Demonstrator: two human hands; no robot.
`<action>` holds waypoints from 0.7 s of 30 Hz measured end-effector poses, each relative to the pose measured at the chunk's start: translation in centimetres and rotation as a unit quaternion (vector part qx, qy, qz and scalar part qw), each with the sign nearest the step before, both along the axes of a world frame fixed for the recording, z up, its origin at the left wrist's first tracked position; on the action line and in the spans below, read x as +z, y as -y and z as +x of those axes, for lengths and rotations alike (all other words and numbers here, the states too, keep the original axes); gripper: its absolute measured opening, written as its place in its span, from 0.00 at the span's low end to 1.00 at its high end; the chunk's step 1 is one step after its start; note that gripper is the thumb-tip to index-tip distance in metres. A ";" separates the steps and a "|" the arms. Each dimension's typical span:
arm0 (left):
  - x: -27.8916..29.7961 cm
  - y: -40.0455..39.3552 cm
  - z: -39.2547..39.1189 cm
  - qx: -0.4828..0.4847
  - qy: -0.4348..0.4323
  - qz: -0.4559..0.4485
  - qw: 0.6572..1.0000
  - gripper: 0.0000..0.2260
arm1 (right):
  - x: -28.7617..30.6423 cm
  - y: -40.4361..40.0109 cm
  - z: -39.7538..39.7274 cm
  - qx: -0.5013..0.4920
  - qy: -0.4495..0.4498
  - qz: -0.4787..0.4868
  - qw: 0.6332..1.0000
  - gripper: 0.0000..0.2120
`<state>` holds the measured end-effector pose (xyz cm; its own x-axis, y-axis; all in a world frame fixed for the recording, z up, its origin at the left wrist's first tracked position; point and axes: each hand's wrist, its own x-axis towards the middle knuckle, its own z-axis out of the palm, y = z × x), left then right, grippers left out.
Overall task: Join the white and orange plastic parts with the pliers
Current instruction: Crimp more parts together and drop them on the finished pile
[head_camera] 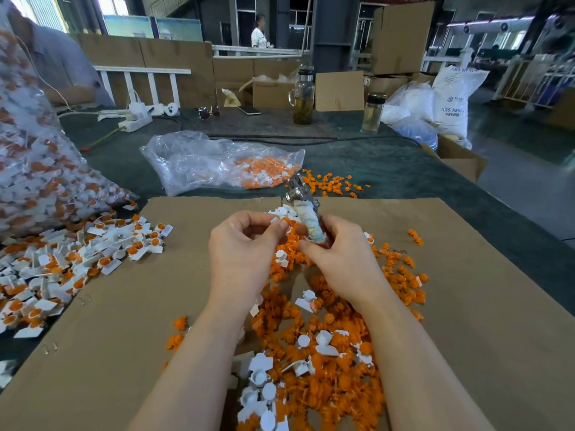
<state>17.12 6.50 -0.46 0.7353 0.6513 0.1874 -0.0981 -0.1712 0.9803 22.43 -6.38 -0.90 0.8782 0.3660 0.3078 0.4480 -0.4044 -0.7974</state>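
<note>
Over the middle of the cardboard sheet (466,306) that covers the near part of the bench (389,163), both forearms reach forward from the near edge and the two hands meet above a heap of loose orange parts (326,377). The left hand (241,248) is turned palm-inward, its fingers curled, thumb and fingertips pinching a small white part (278,214). The right hand (340,258) is curled around the cloth-wrapped handles of the pliers (303,209), whose metal head points away towards the far edge; whether the jaws are apart or together cannot be told. The fingertips of both hands come close together just beside the handles.

Loose white parts (264,377) lie mixed into the orange heap, mostly toward the near edge. Toward the left edge of the bench, partly on the sheet, spreads a pile of joined pieces (62,265), white with orange centres. Behind it, a large clear bag (34,169) at the left edge bulges with more of the same. Beyond the sheet's far edge, a slack, half-collapsed plastic bag (202,163) lies on the green bench cover with orange and white pieces in its right end, and a few orange pieces are scattered just to its right. Near the far edge stand a glass pitcher (302,96) and a glass bottle (371,113), each holding yellowish liquid.
</note>
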 end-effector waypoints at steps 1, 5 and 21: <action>0.1 -0.1 -0.1 -0.003 0.007 -0.006 1.000 0.04 | 0.1 0.3 0.0 0.012 -0.014 -0.005 1.000 0.06; 0.3 -0.5 -0.3 -0.012 0.043 -0.035 0.998 0.02 | 0.5 1.2 0.2 0.073 -0.064 -0.050 0.994 0.07; 0.6 -0.9 -0.8 -0.054 0.077 -0.038 0.995 0.02 | 0.6 1.5 0.0 0.157 -0.096 -0.087 0.979 0.06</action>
<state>16.36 7.36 0.19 0.7683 0.5866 0.2563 -0.2616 -0.0777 0.9621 22.44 -7.86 -0.26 0.7489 0.6602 0.0573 0.4218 -0.4082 -0.8096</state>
